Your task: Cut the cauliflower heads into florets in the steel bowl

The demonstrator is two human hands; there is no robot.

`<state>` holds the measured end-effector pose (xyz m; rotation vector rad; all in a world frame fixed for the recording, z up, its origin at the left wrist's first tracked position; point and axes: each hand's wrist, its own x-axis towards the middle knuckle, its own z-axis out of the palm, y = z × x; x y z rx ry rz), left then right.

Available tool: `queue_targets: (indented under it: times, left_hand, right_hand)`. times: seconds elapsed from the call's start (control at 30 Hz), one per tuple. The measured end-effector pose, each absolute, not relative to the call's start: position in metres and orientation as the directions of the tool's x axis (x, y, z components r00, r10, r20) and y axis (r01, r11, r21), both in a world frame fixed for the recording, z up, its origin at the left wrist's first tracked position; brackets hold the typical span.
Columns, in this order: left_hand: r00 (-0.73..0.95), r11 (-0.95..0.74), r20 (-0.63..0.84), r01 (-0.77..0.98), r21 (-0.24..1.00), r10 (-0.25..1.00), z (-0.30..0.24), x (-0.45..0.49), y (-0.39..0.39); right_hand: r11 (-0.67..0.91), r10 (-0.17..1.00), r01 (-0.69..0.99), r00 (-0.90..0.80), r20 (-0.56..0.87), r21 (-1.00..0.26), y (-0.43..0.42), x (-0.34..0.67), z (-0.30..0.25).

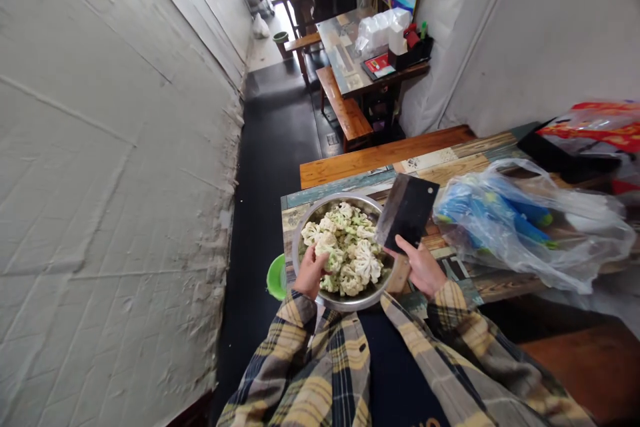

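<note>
A round metal bowl [296,240] heaped with cut cauliflower florets [345,240] sits at the near left corner of the table. Over the left side of the bowl is my left hand [310,273], its fingers closed on a cauliflower floret among the others. To the right of the bowl, my right hand [424,268] grips a cleaver [409,210]. The dark, wide blade is raised beside the rim, with a small hole near its far corner. The cleaver's handle is hidden inside my fingers.
On the patterned table [480,170] lies a clear plastic bag [520,213] with blue items inside. A green bin [276,278] stands on the floor left of the table. Ahead are a wooden bench [380,157] and a second table [335,40]. A wall [100,180] runs along the left.
</note>
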<state>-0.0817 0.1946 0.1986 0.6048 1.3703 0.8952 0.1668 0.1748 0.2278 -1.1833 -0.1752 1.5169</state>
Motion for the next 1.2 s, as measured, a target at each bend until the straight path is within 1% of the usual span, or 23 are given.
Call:
queue_targets:
  times: [0.1, 0.17, 0.2, 0.23, 0.27, 0.3, 0.33, 0.4, 0.43, 0.5, 0.53, 0.57, 0.63, 0.7, 0.73, 0.8, 0.87, 0.93, 1.07, 1.13, 1.2]
  left_hand:
    - [-0.108, 0.473, -0.471, -0.017, 0.881, 0.875, 0.189, -0.074, 0.211]
    - [-0.164, 0.383, -0.355, 0.187, 0.905, 0.920, 0.186, -0.070, 0.218]
    - [-0.156, 0.308, -0.271, 0.313, 0.898, 0.950, 0.186, -0.067, 0.219]
    - [-0.108, 0.211, -0.182, 0.435, 0.876, 0.977, 0.185, -0.062, 0.218]
    - [-0.019, 0.098, -0.104, 0.534, 0.840, 0.994, 0.184, -0.057, 0.216]
    - [0.107, -0.022, -0.053, 0.603, 0.797, 0.993, 0.183, -0.050, 0.212]
    - [0.248, -0.137, -0.036, 0.645, 0.752, 0.968, 0.181, -0.042, 0.208]
    - [0.473, -0.307, -0.083, 0.684, 0.662, 0.877, 0.176, -0.024, 0.198]
    - [0.535, -0.359, -0.121, 0.701, 0.616, 0.836, 0.173, -0.017, 0.195]
    - [0.580, -0.417, -0.173, 0.733, 0.537, 0.796, 0.167, -0.006, 0.192]
    - [0.580, -0.424, -0.179, 0.741, 0.521, 0.795, 0.164, -0.004, 0.192]
    - [0.577, -0.417, -0.174, 0.737, 0.532, 0.798, 0.162, -0.004, 0.194]
    - [0.539, -0.340, -0.150, 0.699, 0.629, 0.829, 0.159, -0.010, 0.202]
    - [0.416, -0.152, -0.145, 0.602, 0.784, 0.898, 0.158, -0.021, 0.211]
    - [0.338, -0.051, -0.160, 0.538, 0.841, 0.927, 0.159, -0.027, 0.216]
    - [0.205, 0.107, -0.210, 0.422, 0.900, 0.956, 0.163, -0.035, 0.227]
    - [0.138, 0.173, -0.237, 0.364, 0.915, 0.962, 0.166, -0.036, 0.238]
    - [0.090, 0.189, -0.232, 0.343, 0.920, 0.969, 0.168, -0.028, 0.250]
    - [0.013, 0.151, -0.167, 0.367, 0.918, 0.986, 0.164, -0.001, 0.269]
    - [0.041, 0.104, -0.139, 0.473, 0.875, 0.989, 0.158, 0.012, 0.270]
    - [0.141, 0.011, -0.133, 0.645, 0.764, 0.981, 0.151, 0.021, 0.263]
  right_hand:
    - [-0.291, 0.860, -0.655, 0.140, -0.490, -0.697, 0.192, 0.160, 0.237]
    - [-0.277, 0.855, -0.659, 0.162, -0.492, -0.699, 0.193, 0.162, 0.237]
    - [-0.281, 0.843, -0.664, 0.175, -0.509, -0.693, 0.191, 0.165, 0.235]
    - [-0.293, 0.824, -0.670, 0.185, -0.535, -0.683, 0.187, 0.169, 0.232]
    - [-0.306, 0.801, -0.675, 0.198, -0.565, -0.671, 0.182, 0.173, 0.228]
    - [-0.318, 0.776, -0.681, 0.213, -0.594, -0.660, 0.177, 0.177, 0.225]
    - [-0.327, 0.754, -0.685, 0.227, -0.617, -0.651, 0.171, 0.180, 0.222]
    - [-0.329, 0.723, -0.685, 0.261, -0.640, -0.650, 0.160, 0.186, 0.219]
    - [-0.333, 0.713, -0.681, 0.271, -0.647, -0.652, 0.154, 0.188, 0.218]
    - [-0.348, 0.703, -0.667, 0.279, -0.654, -0.659, 0.145, 0.189, 0.217]
    - [-0.353, 0.702, -0.661, 0.281, -0.655, -0.662, 0.141, 0.189, 0.217]
    - [-0.356, 0.702, -0.655, 0.283, -0.653, -0.667, 0.137, 0.189, 0.217]
    - [-0.356, 0.706, -0.644, 0.289, -0.646, -0.677, 0.131, 0.189, 0.216]
    - [-0.355, 0.709, -0.638, 0.293, -0.642, -0.684, 0.127, 0.191, 0.213]
    - [-0.352, 0.709, -0.637, 0.297, -0.639, -0.686, 0.126, 0.192, 0.212]
    - [-0.345, 0.708, -0.640, 0.303, -0.638, -0.687, 0.124, 0.194, 0.210]
    - [-0.341, 0.706, -0.646, 0.304, -0.640, -0.683, 0.123, 0.196, 0.209]
    - [-0.345, 0.704, -0.651, 0.297, -0.645, -0.676, 0.123, 0.195, 0.210]
    - [-0.339, 0.698, -0.657, 0.304, -0.648, -0.673, 0.121, 0.192, 0.214]
    - [-0.327, 0.702, -0.654, 0.314, -0.639, -0.682, 0.118, 0.192, 0.215]
    - [-0.323, 0.701, -0.655, 0.319, -0.638, -0.683, 0.115, 0.194, 0.214]
